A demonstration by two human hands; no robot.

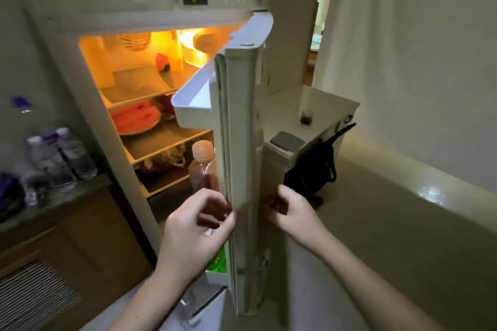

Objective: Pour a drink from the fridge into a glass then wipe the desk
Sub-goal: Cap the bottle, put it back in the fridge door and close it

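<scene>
The fridge [150, 2] stands open and lit, with its door [242, 121] edge-on in front of me. A clear bottle [203, 166] with a pale cap and brown drink stands upright in the door shelf. My left hand [196, 226] curls round the bottle's lower part, its thumb by the door seal. On the outer side of the door my right hand [293, 212] grips the door's edge with curled fingers. A small glass [306, 117] with something dark at its bottom stands on the white desk [285, 115] behind the door. A grey cloth [286, 140] lies nearer on the desk.
Watermelon slices [135, 118] and bagged food fill the fridge shelves. A green item [217, 260] sits low in the door. Several water bottles [61, 158] stand on the counter to the left. A black bag [314, 169] hangs off the desk. A white curtain covers the right.
</scene>
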